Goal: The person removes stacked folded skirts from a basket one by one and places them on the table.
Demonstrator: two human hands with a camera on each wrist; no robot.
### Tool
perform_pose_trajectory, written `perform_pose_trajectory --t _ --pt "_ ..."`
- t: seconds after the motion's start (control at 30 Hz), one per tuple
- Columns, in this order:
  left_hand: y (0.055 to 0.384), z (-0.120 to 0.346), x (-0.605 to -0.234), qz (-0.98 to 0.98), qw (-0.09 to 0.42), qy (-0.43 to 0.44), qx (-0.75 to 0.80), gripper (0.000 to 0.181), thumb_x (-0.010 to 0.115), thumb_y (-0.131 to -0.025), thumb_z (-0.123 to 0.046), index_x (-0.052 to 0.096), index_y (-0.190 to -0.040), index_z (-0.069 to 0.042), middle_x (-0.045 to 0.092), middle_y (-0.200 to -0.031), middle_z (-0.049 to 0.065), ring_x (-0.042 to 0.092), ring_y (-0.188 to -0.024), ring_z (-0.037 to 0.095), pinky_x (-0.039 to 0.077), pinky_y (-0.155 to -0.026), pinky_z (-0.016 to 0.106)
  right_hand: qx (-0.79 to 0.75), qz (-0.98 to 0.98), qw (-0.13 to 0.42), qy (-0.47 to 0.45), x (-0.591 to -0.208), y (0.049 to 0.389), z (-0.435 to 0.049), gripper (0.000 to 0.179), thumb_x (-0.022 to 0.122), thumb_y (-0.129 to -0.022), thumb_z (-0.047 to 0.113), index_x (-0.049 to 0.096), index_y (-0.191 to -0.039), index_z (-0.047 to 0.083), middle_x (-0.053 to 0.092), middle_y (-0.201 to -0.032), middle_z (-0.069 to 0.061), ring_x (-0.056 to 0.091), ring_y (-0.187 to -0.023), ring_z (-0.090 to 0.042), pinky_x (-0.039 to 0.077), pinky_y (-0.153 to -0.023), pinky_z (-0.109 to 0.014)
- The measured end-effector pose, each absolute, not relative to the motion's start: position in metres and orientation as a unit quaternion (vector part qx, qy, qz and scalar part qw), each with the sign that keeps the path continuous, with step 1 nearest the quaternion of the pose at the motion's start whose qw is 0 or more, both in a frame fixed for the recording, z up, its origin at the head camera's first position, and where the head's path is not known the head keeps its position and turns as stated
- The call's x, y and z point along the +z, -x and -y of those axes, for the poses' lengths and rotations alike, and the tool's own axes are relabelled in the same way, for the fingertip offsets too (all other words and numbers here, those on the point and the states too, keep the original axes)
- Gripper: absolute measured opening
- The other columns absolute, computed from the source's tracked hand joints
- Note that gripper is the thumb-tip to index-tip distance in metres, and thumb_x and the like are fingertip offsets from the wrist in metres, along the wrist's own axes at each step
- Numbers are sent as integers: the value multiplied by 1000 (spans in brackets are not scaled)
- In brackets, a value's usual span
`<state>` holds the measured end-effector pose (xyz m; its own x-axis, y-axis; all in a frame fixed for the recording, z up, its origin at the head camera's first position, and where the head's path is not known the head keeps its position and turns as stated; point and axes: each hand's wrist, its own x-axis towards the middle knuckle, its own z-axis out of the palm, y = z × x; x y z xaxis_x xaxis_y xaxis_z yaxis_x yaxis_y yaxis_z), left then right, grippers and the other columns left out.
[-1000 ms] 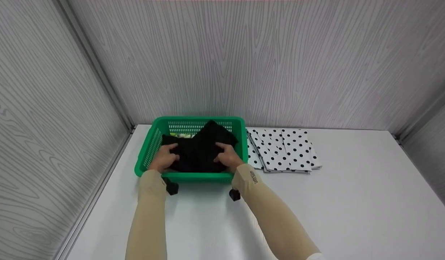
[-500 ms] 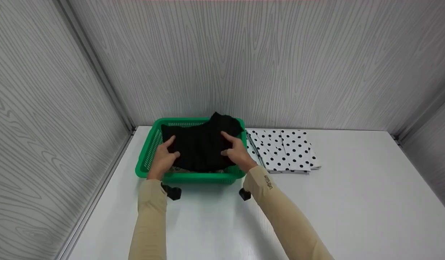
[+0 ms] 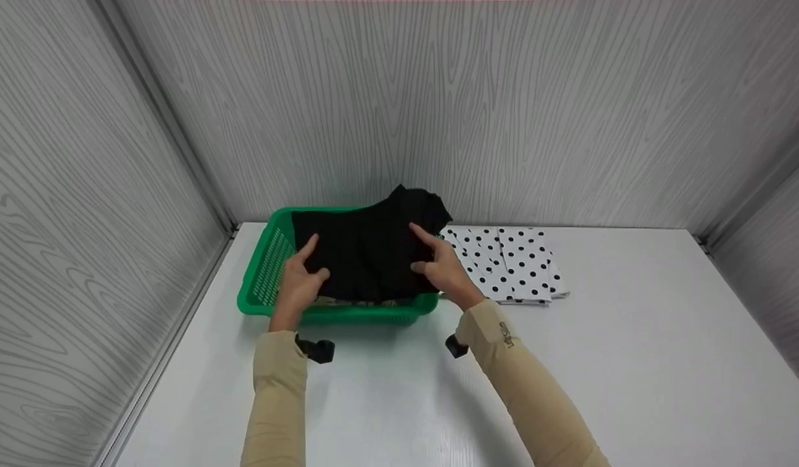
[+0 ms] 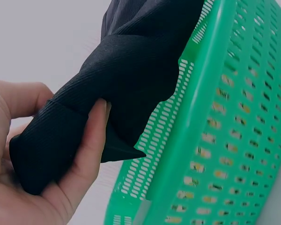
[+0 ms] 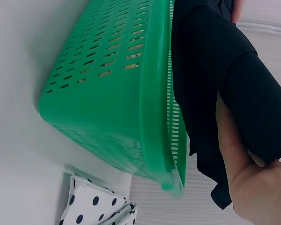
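the person's left hand (image 3: 298, 285) pinches one end of a black cloth (image 3: 367, 253), and the right hand (image 3: 446, 267) pinches the other end. the cloth hangs between them, up over a green basket (image 3: 347, 316), and one bit pokes up at the back, close to the right hand. long tan sleeves (image 3: 281, 395) cover both arms. a white cloth with black dots (image 3: 513, 266) lies folded on the white table (image 3: 620, 344), just beside the basket.
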<state>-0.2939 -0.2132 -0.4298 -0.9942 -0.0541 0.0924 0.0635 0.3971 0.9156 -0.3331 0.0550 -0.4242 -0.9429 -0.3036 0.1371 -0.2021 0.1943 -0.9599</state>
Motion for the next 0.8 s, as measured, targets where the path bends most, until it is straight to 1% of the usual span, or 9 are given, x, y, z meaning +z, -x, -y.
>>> perform_pose_trajectory --t 0.1,0.2,0.23,0.3,0.33,0.37,0.67,0.73,0.8 --pt "291 207 -427 834 62 7 -549 71 51 -97 1 27 -162 -16 19 -166 14 51 -91 19 39 -64 27 -618 -768 31 166 -424 330 -61 77 56 -88 -16 38 -158 12 28 -164 -13 24 -150 -30 22 -120 -44" --pt "290 201 -425 833 75 16 -547 71 52 -97 1 29 -162 -17 21 -166 14 51 -90 19 38 -64 27 -624 -763 19 168 -423 327 -66 77 56 -88 -18 38 -158 11 29 -163 -13 24 -150 -31 21 -120 -44" --pt "290 199 -425 832 77 20 -549 71 53 -97 2 29 -161 -17 22 -166 14 51 -79 16 38 -62 26 -624 -763 16 169 -423 326 -68 78 56 -88 -18 38 -158 11 29 -163 -13 24 -150 -30 21 -120 -44" --pt "288 195 -425 825 80 28 -558 71 53 -96 3 30 -161 -16 23 -165 14 37 -53 11 34 -52 26 -624 -762 15 170 -423 323 -71 78 56 -88 -18 37 -158 10 29 -163 -13 24 -150 -30 21 -120 -44" --pt "287 193 -425 823 80 31 -562 72 53 -96 4 30 -161 -16 23 -165 14 27 -46 11 31 -49 26 -624 -762 15 172 -424 322 -73 78 56 -88 -18 37 -158 10 29 -164 -13 23 -150 -30 20 -120 -44" --pt "286 192 -426 820 78 33 -566 72 53 -96 4 29 -161 -16 23 -165 13 26 -45 8 31 -49 25 -623 -763 15 174 -424 320 -75 78 56 -88 -18 36 -158 9 28 -164 -13 23 -150 -30 20 -120 -44" --pt "280 179 -428 806 63 33 -587 72 53 -97 3 28 -162 -17 20 -166 13 28 -50 11 32 -51 27 -640 -745 6 189 -424 308 -92 77 56 -88 -18 35 -158 7 28 -163 -14 25 -149 -29 25 -119 -44" --pt "279 175 -429 803 67 37 -591 72 53 -97 5 28 -161 -15 21 -166 13 35 -56 15 32 -51 27 -643 -742 5 190 -425 306 -96 77 56 -87 -18 35 -158 7 27 -164 -14 24 -149 -29 26 -118 -44" --pt "277 171 -430 800 73 42 -594 73 53 -96 6 29 -161 -14 21 -166 13 46 -71 20 32 -51 27 -641 -743 1 190 -426 304 -100 78 56 -87 -18 35 -158 6 27 -164 -14 24 -149 -30 26 -118 -45"
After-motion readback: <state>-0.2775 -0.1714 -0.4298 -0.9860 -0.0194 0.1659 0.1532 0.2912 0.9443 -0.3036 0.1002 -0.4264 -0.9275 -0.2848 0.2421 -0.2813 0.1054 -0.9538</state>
